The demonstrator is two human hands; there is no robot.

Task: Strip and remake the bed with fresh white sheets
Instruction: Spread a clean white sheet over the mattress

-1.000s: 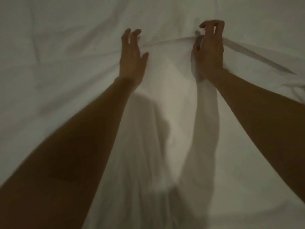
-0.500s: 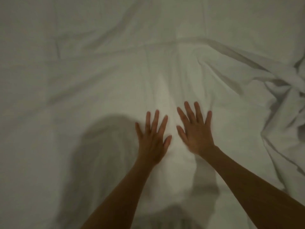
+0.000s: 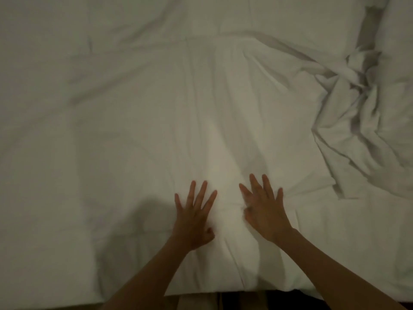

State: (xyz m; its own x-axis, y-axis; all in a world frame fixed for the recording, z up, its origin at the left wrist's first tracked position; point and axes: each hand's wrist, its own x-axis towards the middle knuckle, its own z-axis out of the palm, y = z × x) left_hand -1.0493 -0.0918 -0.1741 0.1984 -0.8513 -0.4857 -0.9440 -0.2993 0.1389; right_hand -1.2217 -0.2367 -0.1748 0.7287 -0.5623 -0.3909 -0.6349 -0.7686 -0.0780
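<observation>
Mostly spread, the white sheet (image 3: pixel 156 130) covered the bed (image 3: pixel 26 253) from the near edge up to the top of the view, lying fairly flat across the left and middle with soft creases running away from the person. Step in hand looked like smoothing the fresh sheet flat, part of the remake, not the stripping. Left hand (image 3: pixel 193 217) lay palm down on the sheet near the bed's near edge, fingers (image 3: pixel 202 191) straight and spread wide, holding nothing; thumb tucked in at the side, blurred. Right hand (image 3: pixel 264 209) lay just beside it, also palm down, fingers (image 3: pixel 253 184) splayed wide, pressing cloth, gripping nothing. A small pucker of cloth sat between the two hands.

Further right and up, a bunched heap of white fabric (image 3: pixel 362 113) sat crumpled on the bed, well apart from both hands; could not tell whether it was the same sheet's loose end or a separate one.

Next move, as a guess: sweep both palms outward to push the creases off, then reach right to pull that heap open and flat; needs even pressure so the spread part does not drag.

Count: two hands, one spread sheet, one crumpled heap, one bed
</observation>
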